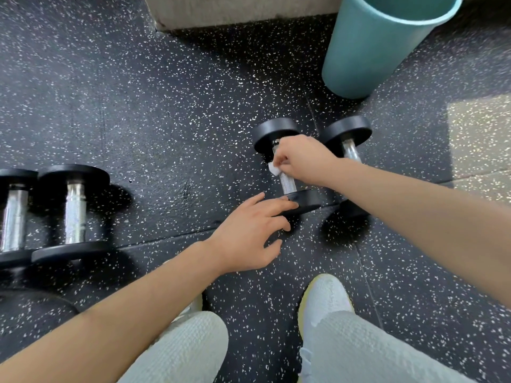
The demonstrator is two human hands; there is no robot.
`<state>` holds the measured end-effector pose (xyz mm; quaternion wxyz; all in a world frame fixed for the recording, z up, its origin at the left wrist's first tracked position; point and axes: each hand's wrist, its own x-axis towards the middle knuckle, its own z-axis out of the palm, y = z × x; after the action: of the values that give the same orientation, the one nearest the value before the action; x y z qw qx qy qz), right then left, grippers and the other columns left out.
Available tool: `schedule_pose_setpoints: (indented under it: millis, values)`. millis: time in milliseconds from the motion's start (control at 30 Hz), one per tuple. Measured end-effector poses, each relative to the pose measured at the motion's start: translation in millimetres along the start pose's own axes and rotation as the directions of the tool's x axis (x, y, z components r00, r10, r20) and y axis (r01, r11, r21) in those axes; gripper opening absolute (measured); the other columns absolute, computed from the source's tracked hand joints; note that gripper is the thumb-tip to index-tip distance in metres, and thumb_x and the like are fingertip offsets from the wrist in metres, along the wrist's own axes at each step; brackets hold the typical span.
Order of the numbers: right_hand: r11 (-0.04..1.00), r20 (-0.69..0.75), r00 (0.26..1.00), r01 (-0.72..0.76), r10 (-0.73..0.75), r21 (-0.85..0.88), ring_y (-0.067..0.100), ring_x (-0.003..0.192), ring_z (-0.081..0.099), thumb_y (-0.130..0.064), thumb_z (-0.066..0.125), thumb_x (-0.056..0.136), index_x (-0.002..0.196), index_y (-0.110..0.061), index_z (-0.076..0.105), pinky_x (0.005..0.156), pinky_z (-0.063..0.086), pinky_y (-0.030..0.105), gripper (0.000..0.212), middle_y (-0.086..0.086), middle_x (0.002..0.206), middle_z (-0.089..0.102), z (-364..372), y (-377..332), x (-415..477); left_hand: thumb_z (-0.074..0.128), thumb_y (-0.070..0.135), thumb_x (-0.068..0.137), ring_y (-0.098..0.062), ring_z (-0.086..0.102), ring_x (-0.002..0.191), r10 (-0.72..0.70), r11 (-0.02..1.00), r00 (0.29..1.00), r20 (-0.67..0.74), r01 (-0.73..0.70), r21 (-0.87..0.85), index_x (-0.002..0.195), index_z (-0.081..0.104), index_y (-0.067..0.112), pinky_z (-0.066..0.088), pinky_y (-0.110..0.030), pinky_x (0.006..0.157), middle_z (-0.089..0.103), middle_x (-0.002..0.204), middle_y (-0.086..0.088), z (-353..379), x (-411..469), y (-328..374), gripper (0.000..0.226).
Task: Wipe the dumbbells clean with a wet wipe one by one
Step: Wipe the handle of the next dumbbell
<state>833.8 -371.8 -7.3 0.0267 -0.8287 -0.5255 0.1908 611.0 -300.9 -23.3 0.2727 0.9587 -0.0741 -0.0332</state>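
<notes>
Head view: wet wipe [274,169] held tight in right hand [301,158], pressed on bar [287,183] of dumbbell [275,132], mid-right on floor [166,106]. Near plate [309,201] touched by left hand [249,230], fingers [279,201] straight. Risk: dumbbell could be rolled by hard rub, fingers pinched against second dumbbell [347,134]. Floor dark, speckled rubber. Behind, teal bin [381,45].

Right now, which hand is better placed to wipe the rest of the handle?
Right. The right hand grips the wipe against the handle. The left hand has no wipe; its straight fingers only rest on the near plate.
</notes>
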Motion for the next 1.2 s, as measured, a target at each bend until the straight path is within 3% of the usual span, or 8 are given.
schedule_pose_setpoints:
  millis: [167,367,533,667,767,867,1033,1200]
  values:
    - [0.998,-0.074,0.996,-0.060,0.059,-0.018,0.023,0.094,0.063,-0.019,0.059,0.095,0.101,-0.027,0.077,0.075,0.048,0.034,0.021,-0.005,0.110,0.065,10.4,-0.1,-3.6,0.063,0.032,0.091,-0.006,0.028,0.154,-0.007,1.000,1.000,0.011,0.007,-0.016,0.116,0.072,0.027,0.012,-0.042,0.129,0.043,0.162,0.009,-0.3,1.6,-2.0,0.027]
    - [0.995,0.261,0.965,-0.016,-0.011,0.102,0.004,0.077,0.064,-0.015,0.072,0.082,0.082,-0.031,0.078,0.069,0.049,0.023,0.017,-0.014,0.080,0.071,-3.5,9.4,-18.6,0.064,0.033,0.090,-0.008,0.029,0.154,-0.001,1.000,1.000,0.017,0.001,-0.026,0.118,0.070,0.029,0.015,-0.042,0.129,0.039,0.165,0.011,2.9,1.0,-3.6,0.029]
    - [0.991,-0.035,0.996,-0.082,0.086,0.101,0.015,0.088,0.066,-0.016,0.062,0.087,0.091,-0.029,0.081,0.079,0.054,0.031,0.023,-0.010,0.092,0.070,-1.4,9.3,1.2,0.063,0.032,0.090,-0.008,0.025,0.156,-0.004,0.996,1.000,0.030,0.006,-0.084,0.119,0.069,0.027,0.023,-0.044,0.128,0.036,0.167,0.010,2.7,4.0,-2.7,0.029]
    - [0.989,-0.080,0.988,-0.129,0.135,0.076,0.019,0.092,0.065,-0.019,0.060,0.091,0.094,-0.030,0.079,0.077,0.051,0.032,0.022,-0.010,0.096,0.066,4.2,5.2,3.3,0.059,0.037,0.091,-0.011,0.028,0.155,-0.008,0.999,0.998,0.061,0.011,-0.050,0.128,0.063,0.024,0.021,-0.041,0.128,0.034,0.167,0.007,0.3,3.4,0.6,0.040]
    - [0.992,0.091,0.991,-0.105,0.099,0.065,0.013,0.084,0.067,-0.014,0.064,0.085,0.083,-0.033,0.077,0.072,0.048,0.026,0.023,-0.016,0.076,0.062,2.0,3.0,-9.8,0.058,0.037,0.088,-0.023,0.046,0.140,-0.014,1.000,0.997,0.077,0.015,-0.004,0.130,0.060,0.019,0.029,-0.037,0.122,0.039,0.160,-0.001,-3.1,1.8,3.0,0.046]
    - [0.996,0.245,0.968,-0.066,0.047,0.067,0.008,0.079,0.066,-0.012,0.070,0.081,0.076,-0.034,0.073,0.071,0.050,0.025,0.022,-0.016,0.073,0.066,-2.1,1.5,-16.2,0.060,0.036,0.086,-0.025,0.050,0.133,-0.033,0.999,0.994,0.100,0.031,0.015,0.133,0.058,0.018,0.032,-0.035,0.119,0.039,0.156,-0.003,-5.6,2.1,2.5,0.050]
    - [0.991,-0.001,0.995,-0.097,0.097,0.094,0.016,0.089,0.068,-0.014,0.062,0.085,0.090,-0.028,0.079,0.071,0.044,0.025,0.023,-0.012,0.088,0.072,0.6,3.1,2.5,0.062,0.036,0.086,-0.020,0.049,0.133,-0.011,1.000,0.996,0.084,0.010,0.013,0.132,0.060,0.020,0.031,-0.039,0.122,0.042,0.155,0.001,-6.5,5.1,3.8,0.048]
    - [0.994,-0.121,0.987,-0.109,0.110,0.016,0.025,0.094,0.064,-0.018,0.056,0.095,0.101,-0.023,0.077,0.073,0.045,0.033,0.022,-0.002,0.109,0.066,10.8,-1.3,-2.6,0.063,0.036,0.088,-0.013,0.048,0.137,0.005,1.000,0.999,0.054,-0.007,0.026,0.129,0.063,0.021,0.025,-0.043,0.126,0.049,0.153,0.005,-6.2,8.2,-0.4,0.043]
